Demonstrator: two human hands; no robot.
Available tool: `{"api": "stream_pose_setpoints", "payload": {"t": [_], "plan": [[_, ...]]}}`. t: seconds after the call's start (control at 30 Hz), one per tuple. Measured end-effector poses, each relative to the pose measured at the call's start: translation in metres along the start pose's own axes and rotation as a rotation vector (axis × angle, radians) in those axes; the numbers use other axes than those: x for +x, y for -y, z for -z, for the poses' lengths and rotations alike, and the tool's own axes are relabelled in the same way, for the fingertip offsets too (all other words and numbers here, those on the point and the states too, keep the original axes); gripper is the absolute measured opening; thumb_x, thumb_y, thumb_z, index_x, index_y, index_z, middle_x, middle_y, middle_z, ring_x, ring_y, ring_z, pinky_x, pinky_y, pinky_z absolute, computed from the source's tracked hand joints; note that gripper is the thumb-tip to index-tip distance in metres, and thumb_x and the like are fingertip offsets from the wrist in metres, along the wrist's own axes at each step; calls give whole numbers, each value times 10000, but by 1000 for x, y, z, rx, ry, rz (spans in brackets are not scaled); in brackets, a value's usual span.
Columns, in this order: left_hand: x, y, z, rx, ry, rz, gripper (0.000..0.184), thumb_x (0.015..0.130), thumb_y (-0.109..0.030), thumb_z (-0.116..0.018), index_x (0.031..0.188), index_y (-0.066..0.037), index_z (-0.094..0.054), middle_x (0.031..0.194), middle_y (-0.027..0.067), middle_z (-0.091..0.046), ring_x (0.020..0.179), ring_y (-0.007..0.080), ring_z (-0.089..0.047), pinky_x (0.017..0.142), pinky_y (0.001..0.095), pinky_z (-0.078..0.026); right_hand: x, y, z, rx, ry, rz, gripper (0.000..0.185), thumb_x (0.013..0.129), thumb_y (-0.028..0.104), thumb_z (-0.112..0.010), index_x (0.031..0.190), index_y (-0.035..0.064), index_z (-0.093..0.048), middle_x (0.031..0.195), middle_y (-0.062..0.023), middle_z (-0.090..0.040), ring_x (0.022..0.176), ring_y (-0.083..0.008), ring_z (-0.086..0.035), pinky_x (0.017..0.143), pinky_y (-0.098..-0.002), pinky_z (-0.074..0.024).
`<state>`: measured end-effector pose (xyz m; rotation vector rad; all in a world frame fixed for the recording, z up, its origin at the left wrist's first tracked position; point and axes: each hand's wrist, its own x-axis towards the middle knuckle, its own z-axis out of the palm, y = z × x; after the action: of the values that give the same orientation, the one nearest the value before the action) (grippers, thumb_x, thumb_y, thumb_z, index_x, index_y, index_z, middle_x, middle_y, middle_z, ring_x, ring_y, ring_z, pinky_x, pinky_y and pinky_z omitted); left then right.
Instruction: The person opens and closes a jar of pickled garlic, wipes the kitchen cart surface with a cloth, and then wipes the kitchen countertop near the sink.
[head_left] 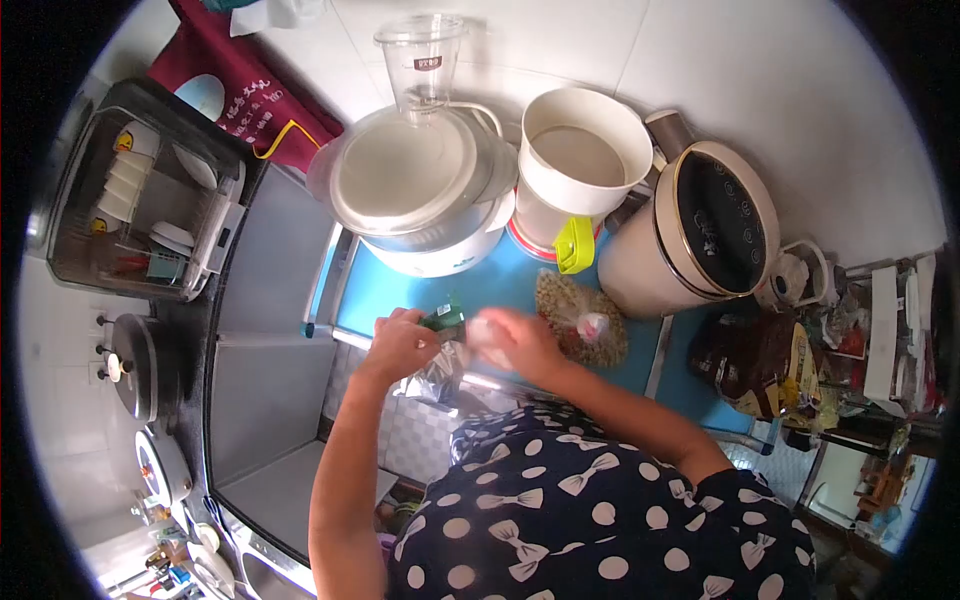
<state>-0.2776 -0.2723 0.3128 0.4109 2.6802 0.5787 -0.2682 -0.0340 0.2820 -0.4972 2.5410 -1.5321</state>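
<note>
My left hand (402,343) is closed on a green and silver plastic pouch (435,375), gripping it near its green top. The pouch hangs at the front edge of the blue tabletop (400,300). Just right of it is my right hand (515,343), smeared by motion, with its fingers bent towards the pouch. Whether those fingers hold anything does not show. Beyond my right hand lies a clear bag of small pale-brown pieces (600,342), its neck gathered up.
Behind my hands stand a steamer pot (405,170) with a clear plastic cup (420,65) on it, a tall cream container (580,190) with a lime-green scoop (574,245), and a beige cooker (640,250). A dish box (145,200) sits left; a dark-brown package (740,360) lies right.
</note>
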Motion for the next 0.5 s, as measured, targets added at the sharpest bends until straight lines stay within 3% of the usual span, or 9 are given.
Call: {"api": "stream_pose_setpoints", "payload": {"t": [0.03,0.07,0.17,0.27,0.4,0.5], "plan": [[-5,5,-4,22,-51,-39,130,742,-231,-656,789,-142,-739,1124,117,-595,1081,324,-526,958,459,-382,1,7,5,80,-116,-14,270,910,122,-520,1150,12,-576,972,-180,-638,871,-341,-629,765,-398,-503],[-11,9,-7,43,-101,-82,132,747,-226,-657,791,-132,-738,1079,111,-601,1059,320,-531,941,458,-384,5,12,14,96,-175,46,332,890,70,-534,1216,5,-543,1085,-210,-610,994,-345,-601,860,-379,-473],[-27,20,-9,-223,-68,-78,125,755,-194,-662,801,-99,-730,1067,131,-597,1050,333,-527,908,462,-388,23,6,16,-120,-389,164,397,852,37,-564,1243,-6,-511,1232,-234,-535,1133,-388,-527,951,-411,-425],[-52,14,-1,-231,-180,-70,126,768,-143,-674,856,-67,-722,1071,147,-599,1060,350,-528,942,440,-379,32,-25,-15,-509,-333,90,476,819,59,-599,1273,-11,-477,1338,-234,-445,1230,-407,-437,1027,-462,-356],[-86,35,-3,-221,-324,-55,137,772,-122,-682,893,-73,-724,1144,138,-605,1084,335,-534,951,425,-374,38,-31,-52,-716,-338,-38,554,809,144,-578,1303,-62,-436,1426,-258,-351,1303,-410,-351,1087,-500,-271],[-116,42,6,-266,-369,-12,134,757,-101,-685,883,-71,-722,1119,134,-608,1073,325,-539,948,415,-370,52,-23,-69,-892,-410,39,565,728,126,-679,1224,-40,-465,1303,-239,-443,1235,-391,-406,1051,-478,-310]]}}
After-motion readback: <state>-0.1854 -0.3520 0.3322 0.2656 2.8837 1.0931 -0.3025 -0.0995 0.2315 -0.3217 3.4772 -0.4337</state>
